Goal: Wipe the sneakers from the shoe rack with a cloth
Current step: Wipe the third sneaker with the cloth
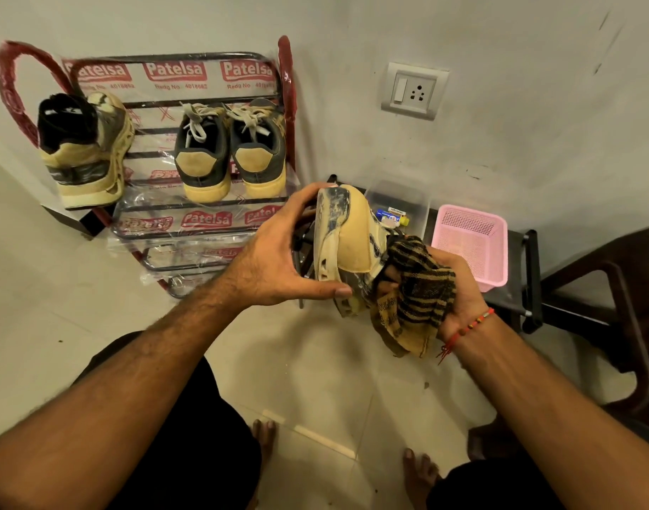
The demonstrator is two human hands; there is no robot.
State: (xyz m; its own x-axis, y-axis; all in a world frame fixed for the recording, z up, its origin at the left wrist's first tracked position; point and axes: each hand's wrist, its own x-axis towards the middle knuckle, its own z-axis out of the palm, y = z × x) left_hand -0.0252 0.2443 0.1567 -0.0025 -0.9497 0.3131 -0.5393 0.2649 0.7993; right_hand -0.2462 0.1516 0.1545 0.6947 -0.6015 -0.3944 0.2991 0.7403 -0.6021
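My left hand (275, 259) grips a tan sneaker (346, 233) by its heel and sole, held in the air in front of the shoe rack (205, 222). My right hand (459, 288) clutches a black-and-yellow striped cloth (415, 292) pressed against the sneaker's side. On the rack's top shelf sits the matching tan sneaker (87, 152) at the left, with a black sock stuffed in it. A pair of dark grey sneakers (231, 149) with tan heels stands at the right of that shelf.
A pink plastic basket (473, 241) and a clear box of small items (396, 211) rest on a low black stand at the right. A dark brown chair (609, 300) stands further right. A wall socket (413, 90) is above. My bare feet rest on the tiled floor.
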